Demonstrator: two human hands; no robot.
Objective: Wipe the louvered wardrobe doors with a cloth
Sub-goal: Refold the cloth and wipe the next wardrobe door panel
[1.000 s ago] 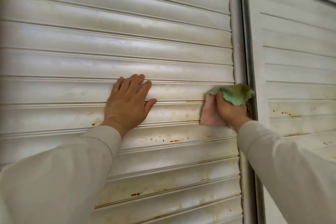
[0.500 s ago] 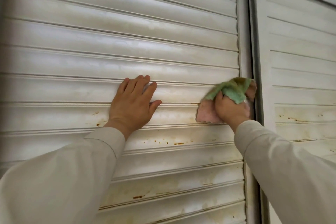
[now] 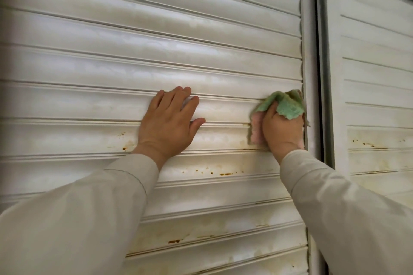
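Head view: right hand (image 3: 282, 128) clamps cloth (image 3: 282, 106) at the slat's (image 3: 223, 110) right end, so the slat runs leftward toward the flat, open left hand (image 3: 169, 123).

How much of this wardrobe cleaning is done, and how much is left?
The upper slats of the left door look fairly clean, so they seem done. In hand: the right hand presses the cloth on a slat by the door's right edge, while the left hand lies flat on the door. Left: rusty brown spots and yellowish stains on the lower slats, and marks on the right door.
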